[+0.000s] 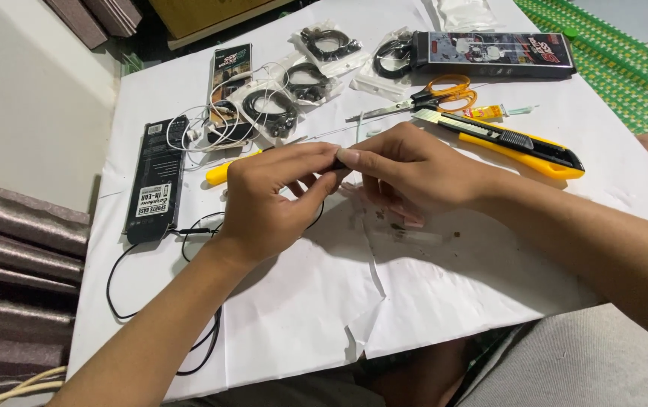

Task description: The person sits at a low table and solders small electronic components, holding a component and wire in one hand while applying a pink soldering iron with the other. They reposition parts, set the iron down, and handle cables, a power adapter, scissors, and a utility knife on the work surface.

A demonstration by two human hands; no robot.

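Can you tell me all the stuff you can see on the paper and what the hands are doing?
paper sheets: several, white, spread under everything
utility knife: one, yellow and black, right of the hands
scissors: one pair, orange handles, above the knife
glue tube: one, small, yellow, beside the scissors
long box: one, dark, top right
flat package: one, black, far left
upright package: one, dark, top centre
bagged earphones: about four clear bags, black coils, top centre
white earphone cable: one, tangled, beside the black package
black cable: one, looping off the paper's left side
yellow handle: one, behind the left hand
left hand: grip pinching a small dark piece
right hand: fingertips meeting the same piece
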